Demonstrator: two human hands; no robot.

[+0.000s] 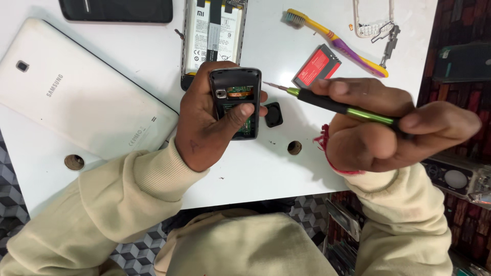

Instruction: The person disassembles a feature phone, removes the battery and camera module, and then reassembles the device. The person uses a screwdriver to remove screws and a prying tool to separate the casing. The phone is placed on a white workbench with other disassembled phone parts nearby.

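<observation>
My left hand (204, 122) grips a small black phone (236, 94) with its back cover off, the thumb pressed on its lower part. A copper part and a green board show inside it. My right hand (388, 128) holds a black and green screwdriver (337, 106). The screwdriver's metal tip points left and ends just right of the phone's upper edge. A red thread circles my right wrist.
On the white table (266, 168) lie a white tablet (76, 97) face down, an opened phone with its battery (212, 30), a dark phone (116, 10), a yellow-purple toothbrush (337, 43), a red-black battery (316, 66), a small black square part (273, 114), a white frame (372, 18) and tweezers (391, 43).
</observation>
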